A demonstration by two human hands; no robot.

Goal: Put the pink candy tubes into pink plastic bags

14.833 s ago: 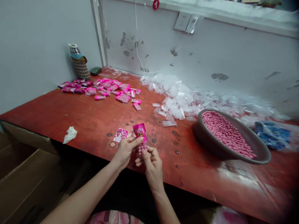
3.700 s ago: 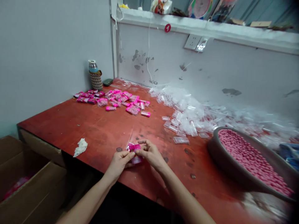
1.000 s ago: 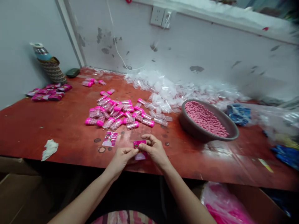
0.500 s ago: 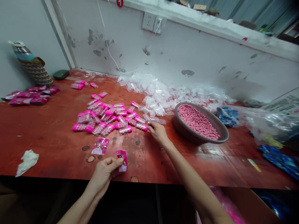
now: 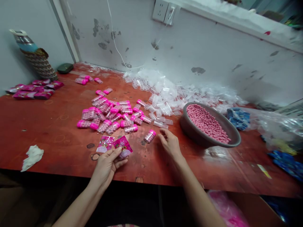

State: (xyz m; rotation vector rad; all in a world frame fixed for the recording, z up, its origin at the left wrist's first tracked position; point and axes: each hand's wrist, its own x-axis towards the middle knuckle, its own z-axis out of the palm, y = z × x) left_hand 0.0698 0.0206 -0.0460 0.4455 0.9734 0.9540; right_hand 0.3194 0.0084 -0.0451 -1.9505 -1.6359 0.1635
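Pinched between thumb and fingers of my left hand point(image 5: 109, 164) is a pink printed packet point(image 5: 123, 147). Its edge overlaps a second pink packet point(image 5: 105, 143) lying on the table. My right hand point(image 5: 169, 143) hovers over the table with loosely curved, parted fingers and nothing in them. Just left of its fingertips a small clear bottle of pink beads with a pink cap point(image 5: 150, 136) lies on its side, apart from the others. Beyond both hands is a pile of similar filled bottles point(image 5: 106, 111).
A grey bowl of pink beads point(image 5: 236, 140) stands right, near blue packages point(image 5: 238, 118). Empty clear bottles point(image 5: 163, 94) are heaped along the wall. Left are a flask in a woven cover point(image 5: 39, 63), pink packs point(image 5: 35, 90) and a crumpled tissue point(image 5: 32, 157).
One bottle has come away from the pile toward me, and my right hand has let it go. My left hand has turned its packet flatter and moved it beside the other packet.
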